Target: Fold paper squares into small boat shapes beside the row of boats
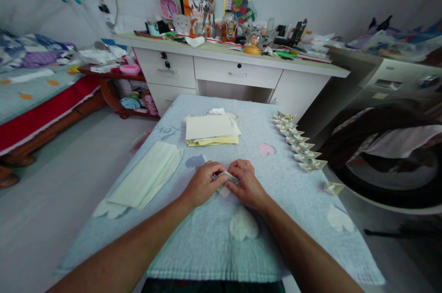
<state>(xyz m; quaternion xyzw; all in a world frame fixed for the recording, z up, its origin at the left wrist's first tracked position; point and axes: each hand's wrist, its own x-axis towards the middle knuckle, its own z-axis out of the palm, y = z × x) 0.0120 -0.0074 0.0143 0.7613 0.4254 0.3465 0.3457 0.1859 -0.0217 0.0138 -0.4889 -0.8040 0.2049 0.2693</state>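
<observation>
Between my two hands, at the middle of the cloth-covered table (186,242), is a small folded piece of paper (225,190). My left hand (204,183) pinches its left side with thumb and fingers. From the other side my right hand (247,184) grips it, and both thumbs press on its top. Part of the paper is hidden under the fingers. Beyond my hands lies a stack of cream and yellow paper sheets (210,128). Left of them rests a pile of long pale green paper (147,175). Along the right side runs a row of folded paper boats (300,145), with one paper boat (333,187) set apart.
A white desk (238,72) stands behind the table, its top crowded with an orange bag (196,0), a jar (229,26) and small items. To the right is a front-loading washing machine (397,85) with cloth at its door. A bed (41,95) stands at the left.
</observation>
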